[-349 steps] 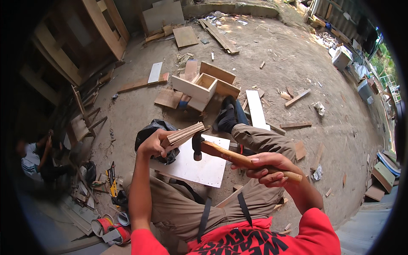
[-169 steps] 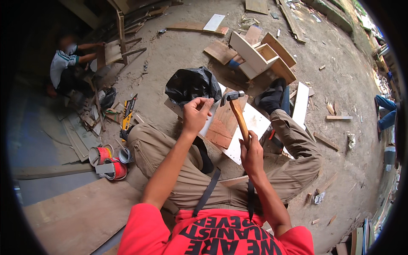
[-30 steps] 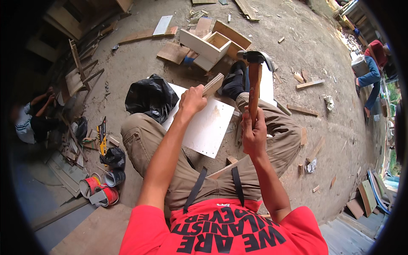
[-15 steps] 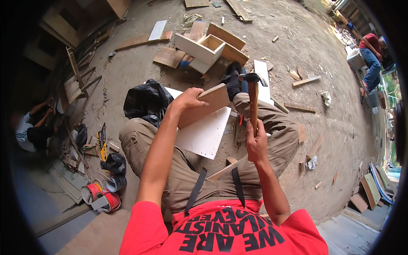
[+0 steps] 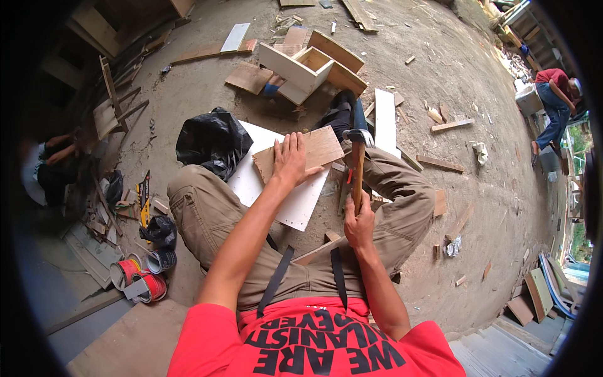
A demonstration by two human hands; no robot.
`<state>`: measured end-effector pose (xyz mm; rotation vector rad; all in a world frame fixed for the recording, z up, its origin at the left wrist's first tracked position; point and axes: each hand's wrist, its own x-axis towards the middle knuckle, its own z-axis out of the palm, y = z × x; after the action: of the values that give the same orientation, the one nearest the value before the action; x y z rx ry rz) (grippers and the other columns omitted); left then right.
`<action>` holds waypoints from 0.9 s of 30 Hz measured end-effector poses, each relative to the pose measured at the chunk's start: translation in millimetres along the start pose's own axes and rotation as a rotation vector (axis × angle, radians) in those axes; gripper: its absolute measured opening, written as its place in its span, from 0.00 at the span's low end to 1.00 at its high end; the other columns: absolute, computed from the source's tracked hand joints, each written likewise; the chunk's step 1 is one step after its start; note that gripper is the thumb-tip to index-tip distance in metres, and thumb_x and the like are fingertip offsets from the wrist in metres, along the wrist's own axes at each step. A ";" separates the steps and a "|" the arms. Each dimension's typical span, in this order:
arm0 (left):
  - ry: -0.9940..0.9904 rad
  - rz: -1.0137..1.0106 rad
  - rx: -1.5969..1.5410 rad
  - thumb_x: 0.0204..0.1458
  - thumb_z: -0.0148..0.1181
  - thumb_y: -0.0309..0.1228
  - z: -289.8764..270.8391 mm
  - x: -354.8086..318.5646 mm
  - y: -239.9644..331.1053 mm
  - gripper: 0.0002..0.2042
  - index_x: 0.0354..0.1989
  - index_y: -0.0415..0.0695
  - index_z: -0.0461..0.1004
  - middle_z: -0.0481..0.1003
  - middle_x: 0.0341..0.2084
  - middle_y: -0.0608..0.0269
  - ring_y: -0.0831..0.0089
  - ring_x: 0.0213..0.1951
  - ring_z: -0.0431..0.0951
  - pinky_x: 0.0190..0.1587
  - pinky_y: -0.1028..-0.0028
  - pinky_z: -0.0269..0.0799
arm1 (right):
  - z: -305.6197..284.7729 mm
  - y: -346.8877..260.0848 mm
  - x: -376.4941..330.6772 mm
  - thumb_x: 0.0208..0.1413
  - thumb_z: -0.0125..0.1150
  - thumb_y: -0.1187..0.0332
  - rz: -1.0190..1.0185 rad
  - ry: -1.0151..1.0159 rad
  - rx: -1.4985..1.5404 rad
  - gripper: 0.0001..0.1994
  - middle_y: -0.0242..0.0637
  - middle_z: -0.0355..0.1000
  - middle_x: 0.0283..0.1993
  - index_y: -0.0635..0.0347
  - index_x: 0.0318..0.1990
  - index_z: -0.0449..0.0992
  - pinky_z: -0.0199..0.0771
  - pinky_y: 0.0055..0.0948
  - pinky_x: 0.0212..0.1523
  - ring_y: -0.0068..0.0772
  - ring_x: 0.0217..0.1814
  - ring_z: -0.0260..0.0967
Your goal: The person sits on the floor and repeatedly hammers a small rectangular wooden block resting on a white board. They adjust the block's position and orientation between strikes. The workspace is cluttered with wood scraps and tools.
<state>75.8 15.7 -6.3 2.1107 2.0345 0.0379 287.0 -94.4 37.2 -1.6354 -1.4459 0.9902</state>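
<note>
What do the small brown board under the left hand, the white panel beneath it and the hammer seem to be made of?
The brown board looks like bare plywood or thin timber: matte, faint grain. The white panel seems a laminate-faced sheet: smooth and even, with small holes near its edge. The hammer shows a varnished wooden handle and a dark, likely steel, head.

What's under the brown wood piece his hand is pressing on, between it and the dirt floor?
A flat white board lies between the brown wood piece under the left hand and the dirt floor, seen in the head view.
</note>
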 end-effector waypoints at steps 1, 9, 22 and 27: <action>0.045 0.004 -0.043 0.42 0.64 0.69 2.8 2.1 0.8 0.62 0.73 0.30 0.45 0.54 0.71 0.42 0.51 0.74 0.50 0.74 0.48 0.40 | 2.1 -1.4 1.2 0.68 0.54 0.64 -0.021 -0.011 0.005 0.17 0.51 0.75 0.31 0.64 0.58 0.68 0.74 0.40 0.35 0.44 0.31 0.76; 0.339 0.017 -0.055 0.37 0.65 0.71 22.0 2.9 7.1 0.63 0.71 0.31 0.49 0.57 0.67 0.43 0.51 0.71 0.53 0.74 0.49 0.41 | 28.1 1.4 40.8 0.68 0.53 0.68 -0.194 -0.090 -0.069 0.15 0.61 0.75 0.35 0.64 0.57 0.67 0.72 0.49 0.33 0.63 0.36 0.76; 0.272 -0.008 -0.129 0.35 0.65 0.72 18.2 -1.4 6.2 0.65 0.71 0.30 0.50 0.60 0.65 0.46 0.53 0.69 0.57 0.75 0.56 0.42 | 26.9 -8.3 52.4 0.65 0.53 0.74 -0.362 -0.118 -0.120 0.16 0.59 0.75 0.33 0.62 0.59 0.64 0.74 0.47 0.33 0.62 0.36 0.77; 0.232 -0.004 -0.097 0.37 0.64 0.72 12.7 -2.5 9.1 0.64 0.71 0.29 0.49 0.59 0.65 0.45 0.52 0.69 0.56 0.75 0.56 0.42 | 18.6 -15.5 49.4 0.65 0.54 0.73 -0.249 -0.133 -0.157 0.15 0.59 0.76 0.34 0.64 0.57 0.67 0.75 0.47 0.36 0.62 0.37 0.78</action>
<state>86.7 11.3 -16.9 2.1271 2.1136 0.3903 267.2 -43.1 39.0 -1.4734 -1.8071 0.8756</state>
